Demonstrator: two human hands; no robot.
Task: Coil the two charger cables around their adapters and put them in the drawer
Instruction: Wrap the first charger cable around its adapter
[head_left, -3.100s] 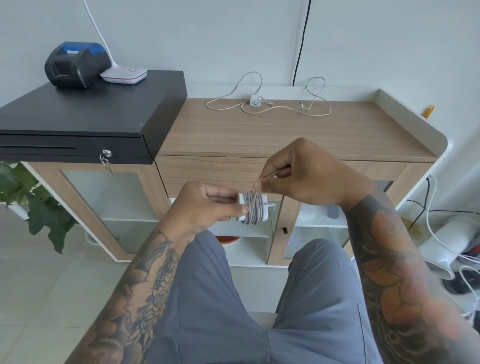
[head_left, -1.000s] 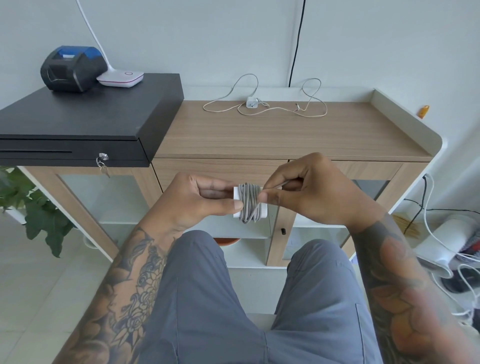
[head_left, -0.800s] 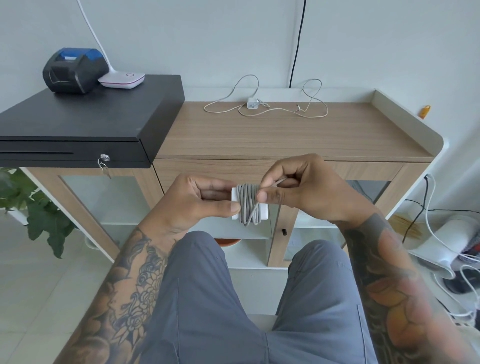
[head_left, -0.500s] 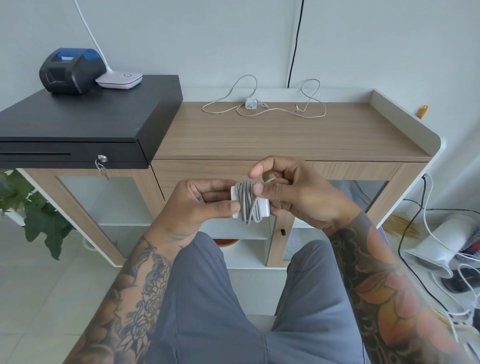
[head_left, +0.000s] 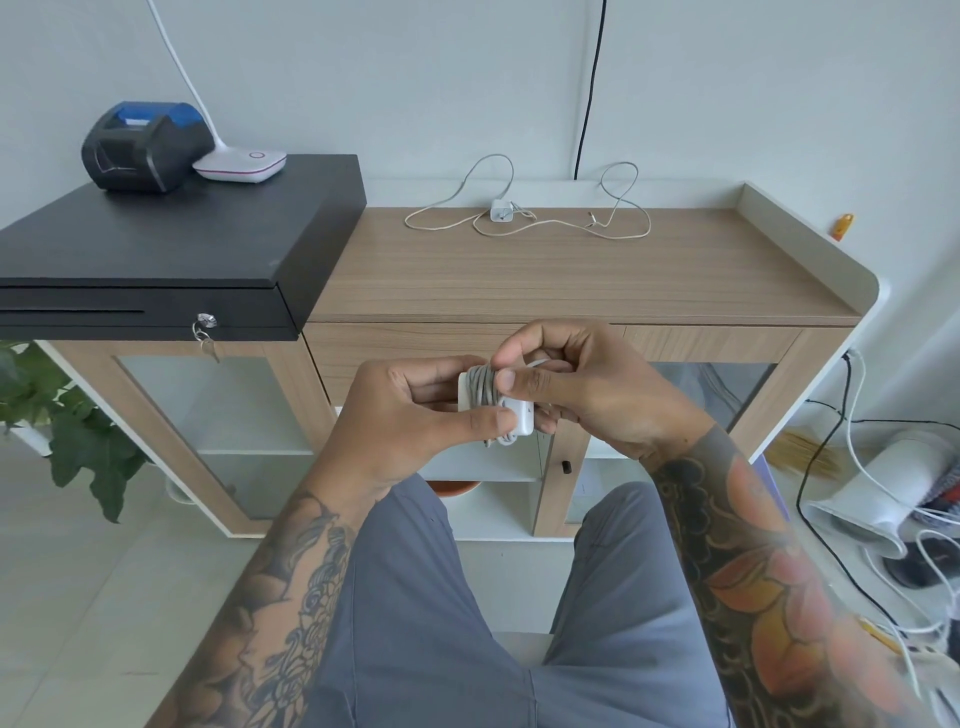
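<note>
Adapter in hand: white adapter (head_left: 521, 419) held above the lap, in front of the closed drawer (head_left: 415, 347); its grey cable (head_left: 482, 389) is coiled round the middle.
Left hand: left hand (head_left: 415, 415) pinches the adapter's 9 o'clock end, thumb under, fingers over.
Right hand: right hand (head_left: 582, 384) curls its fingers on the coil's 3 o'clock side, thumb pressing the wraps; the cable's free end seems pinched there, largely hidden.
Key relation: the adapter's long axis runs 9 to 3 o'clock between the hands; the drawer lies at 12 o'clock, just beyond the knuckles, the left hand likely freer to pull it.
Second charger: second adapter (head_left: 501, 211) with loose cable (head_left: 571, 224) sprawled at the bench's (head_left: 571, 280) far 12 o'clock edge, uncoiled.
</note>
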